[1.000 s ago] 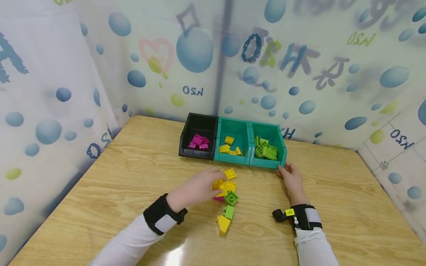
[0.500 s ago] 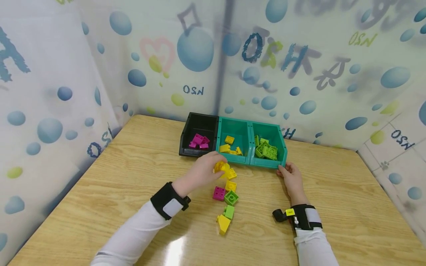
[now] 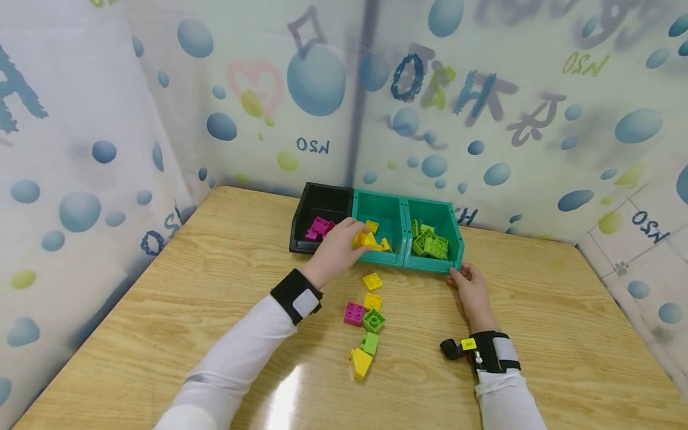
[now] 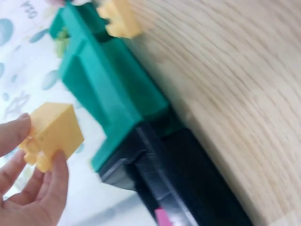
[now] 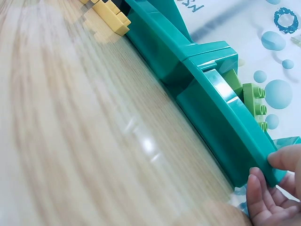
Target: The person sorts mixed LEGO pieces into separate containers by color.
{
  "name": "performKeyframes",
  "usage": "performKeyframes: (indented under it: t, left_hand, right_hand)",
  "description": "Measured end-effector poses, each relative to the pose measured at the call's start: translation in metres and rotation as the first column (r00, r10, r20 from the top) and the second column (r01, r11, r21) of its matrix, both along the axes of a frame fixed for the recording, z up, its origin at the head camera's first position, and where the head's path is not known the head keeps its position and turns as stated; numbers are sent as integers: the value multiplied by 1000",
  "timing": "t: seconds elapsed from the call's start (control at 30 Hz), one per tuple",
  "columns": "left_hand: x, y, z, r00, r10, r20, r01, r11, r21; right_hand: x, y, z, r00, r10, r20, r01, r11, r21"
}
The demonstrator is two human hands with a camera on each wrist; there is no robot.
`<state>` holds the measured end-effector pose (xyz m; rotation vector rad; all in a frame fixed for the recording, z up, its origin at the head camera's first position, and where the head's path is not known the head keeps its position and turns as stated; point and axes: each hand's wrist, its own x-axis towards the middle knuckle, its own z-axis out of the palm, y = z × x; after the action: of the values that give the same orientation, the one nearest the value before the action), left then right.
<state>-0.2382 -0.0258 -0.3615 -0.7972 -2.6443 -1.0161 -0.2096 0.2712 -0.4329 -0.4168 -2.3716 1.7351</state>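
Note:
My left hand (image 3: 334, 254) pinches a yellow toy building block (image 4: 59, 129) by its studded end, over the front of the middle teal bin (image 3: 378, 206). Several yellow blocks lie inside that bin, partly hidden by the hand. At the front right corner of the right teal bin (image 3: 458, 248), my right hand (image 3: 474, 295) grips the rim, thumb on one side and fingers on the other. Light green blocks (image 3: 432, 245) fill the front of this bin. Magenta blocks (image 3: 319, 226) lie in the black bin (image 3: 328, 200) at left, next to my left hand.
Loose blocks lie in a rough line before the bins: a flat yellow one (image 3: 372, 281), another yellow one (image 3: 372, 301), a magenta one (image 3: 353, 313), two green ones, the upper being a green block (image 3: 373, 321), and a sloped yellow block (image 3: 361, 363). A patterned curtain (image 3: 258, 119) hangs behind the table.
My left hand has carried the yellow block away from the loose blocks, forward to the middle bin, uncovering the magenta block on the table. My right hand has stayed at the bin corner.

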Motion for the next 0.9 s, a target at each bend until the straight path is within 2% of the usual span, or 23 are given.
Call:
performKeyframes:
  t: [0.2,0.37,0.5,0.67,0.77,0.9]
  left_hand:
    - [-17,8,-8,999,17,-35,-19,999,-51]
    - [-28,13,-14,994,10,-109,-23,993,-116]
    - [-33,14,-19,976,-31,-216,-16,977,-213]
    - [-36,14,-22,938,-95,-334,-7,957,-291]
    - [-37,15,-23,926,-103,-362,-14,952,-306]
    - [-37,17,-24,930,-89,-356,-53,928,-370]
  right_hand:
    - [1,0,-1,1000,-2,6,2,1000,5]
    - [0,0,-1,1000,-4,-6,4,1000,3]
    - [0,0,-1,1000,-4,-9,4,1000,1]
    - [1,0,1,1000,-2,-1,2,1000,2]
    - [1,-1,2,1000,-2,1,2,1000,1]
    - [2,-2,1,1000,-6,1,6,1000,4]
